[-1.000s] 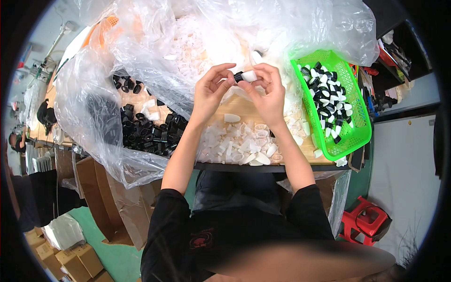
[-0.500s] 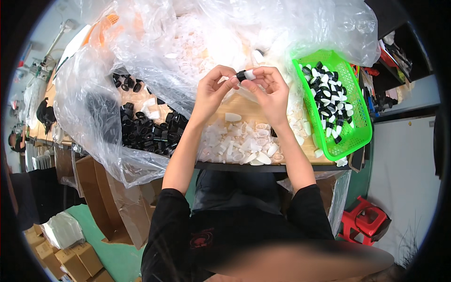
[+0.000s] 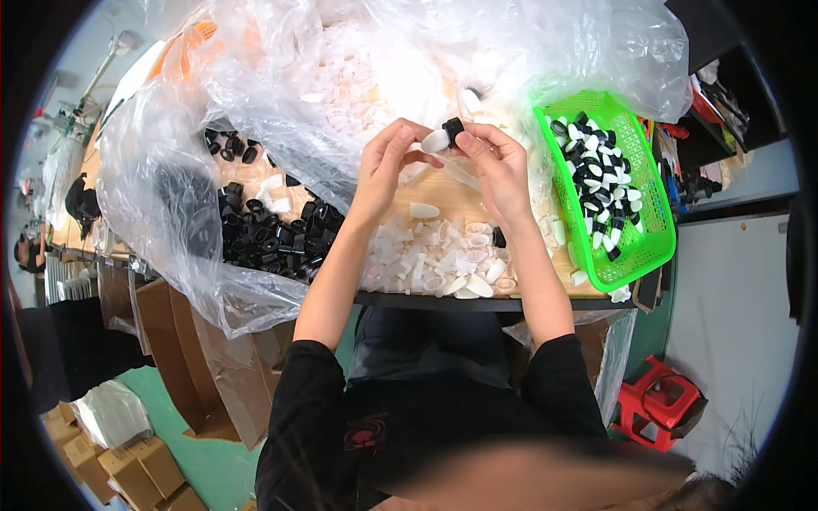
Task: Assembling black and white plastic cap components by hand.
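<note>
Above the table middle, a small part with a white oval end [image 3: 435, 141] and a black collar [image 3: 452, 129] is between my hands. My right hand [image 3: 498, 166] pinches it by the black collar. The fingers of my left hand [image 3: 388, 162] are curled round the white end; their exact contact is partly hidden. Below my hands lies a pile of translucent and white pieces [image 3: 426, 255], with one white oval piece [image 3: 423, 210] lying apart. To the right stands a green basket [image 3: 652, 221] holding several black-and-white parts [image 3: 596, 170].
On the left, a clear plastic bag [image 3: 162, 196] lies open around a heap of black collars [image 3: 273, 243]. Another clear bag [image 3: 545, 43] covers the back of the table. A cardboard box [image 3: 183, 358] stands below the table's left side; a red stool [image 3: 660, 400] is on the floor at right.
The part has been turned: its white end pointed right before and now points left, with the black collar at my right fingers. My forearms have barely moved.
</note>
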Demonstrator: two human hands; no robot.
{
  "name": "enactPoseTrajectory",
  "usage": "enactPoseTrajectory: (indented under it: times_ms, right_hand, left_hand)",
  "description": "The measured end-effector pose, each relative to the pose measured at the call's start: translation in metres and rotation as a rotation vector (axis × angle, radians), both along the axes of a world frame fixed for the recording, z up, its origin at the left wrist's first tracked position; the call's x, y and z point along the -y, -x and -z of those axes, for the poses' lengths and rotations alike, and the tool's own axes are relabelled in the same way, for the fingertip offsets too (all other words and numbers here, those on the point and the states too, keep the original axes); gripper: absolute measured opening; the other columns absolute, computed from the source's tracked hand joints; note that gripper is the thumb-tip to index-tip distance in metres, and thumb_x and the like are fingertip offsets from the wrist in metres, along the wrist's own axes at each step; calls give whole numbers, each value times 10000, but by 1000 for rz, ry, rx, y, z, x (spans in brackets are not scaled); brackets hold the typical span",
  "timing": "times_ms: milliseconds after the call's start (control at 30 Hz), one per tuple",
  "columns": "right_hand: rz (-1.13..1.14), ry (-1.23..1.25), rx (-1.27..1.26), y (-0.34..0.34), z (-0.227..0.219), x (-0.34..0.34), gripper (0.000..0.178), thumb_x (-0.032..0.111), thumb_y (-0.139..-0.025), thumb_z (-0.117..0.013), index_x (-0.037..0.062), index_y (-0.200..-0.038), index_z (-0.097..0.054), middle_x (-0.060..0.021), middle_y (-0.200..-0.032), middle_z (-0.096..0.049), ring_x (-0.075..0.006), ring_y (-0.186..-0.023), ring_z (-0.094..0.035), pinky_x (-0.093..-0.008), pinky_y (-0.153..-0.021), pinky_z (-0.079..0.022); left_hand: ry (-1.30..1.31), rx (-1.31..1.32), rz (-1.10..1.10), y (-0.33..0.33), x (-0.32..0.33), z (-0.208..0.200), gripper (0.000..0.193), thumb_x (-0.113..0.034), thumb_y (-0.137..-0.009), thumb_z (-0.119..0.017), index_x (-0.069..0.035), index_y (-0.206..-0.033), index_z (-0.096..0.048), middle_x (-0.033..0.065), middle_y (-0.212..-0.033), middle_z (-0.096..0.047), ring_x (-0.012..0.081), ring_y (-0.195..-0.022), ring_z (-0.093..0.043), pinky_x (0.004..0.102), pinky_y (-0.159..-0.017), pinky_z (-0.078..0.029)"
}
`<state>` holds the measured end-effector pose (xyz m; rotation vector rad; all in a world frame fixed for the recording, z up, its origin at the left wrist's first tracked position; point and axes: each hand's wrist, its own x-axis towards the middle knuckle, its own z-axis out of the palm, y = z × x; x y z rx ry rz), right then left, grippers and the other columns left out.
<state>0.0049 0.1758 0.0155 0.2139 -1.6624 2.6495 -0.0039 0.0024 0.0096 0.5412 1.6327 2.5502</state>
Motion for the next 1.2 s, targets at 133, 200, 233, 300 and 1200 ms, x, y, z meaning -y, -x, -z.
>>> enactPoseTrajectory:
  times_ms: [133, 200, 233, 300, 1200]
  right_hand:
    - [-1, -84, -5, 1, 3, 2, 191, 73, -880, -692, -26, -1042, -666, -95, -1001, -698, -143, -861, -662, -281, -820, -518]
    - [4, -83, -17, 0, 3, 3, 196, 79, -877, -697, -22, -1043, -668, -91, -994, -700, -142, -855, -663, -278, -819, -517]
    - [10, -82, -28, 0, 2, 4, 202, 84, -873, -702, -19, -1044, -670, -88, -986, -703, -142, -850, -664, -276, -818, -517]
    - [-1, -99, -22, 2, 2, 3, 205, 87, -872, -705, -16, -1047, -672, -83, -975, -705, -138, -851, -661, -270, -815, -515]
    - [83, -210, 15, 6, 7, 1, 190, 80, -877, -704, -42, -1022, -687, -60, -983, -683, -104, -865, -632, -231, -802, -501]
  left_hand:
    - [173, -29, -7, 1, -1, 0, 153, -108, -982, -530, 17, -963, -616, 89, -966, -610, 153, -845, -605, 316, -746, -536]
    - [205, -34, -27, -1, -4, -4, 118, -88, -962, -565, 16, -933, -614, 85, -971, -610, 148, -844, -601, 315, -749, -535]
    - [236, -38, -46, -1, -5, -5, 92, -67, -943, -600, 15, -904, -611, 80, -975, -610, 143, -842, -597, 314, -752, -534]
    - [196, -21, -40, 0, -4, -3, 76, -48, -929, -616, 14, -886, -604, 81, -983, -611, 140, -848, -600, 316, -760, -540]
    - [268, 57, -161, 0, -6, 6, 155, -98, -940, -628, 50, -923, -670, 78, -762, -696, 95, -687, -636, 232, -648, -520]
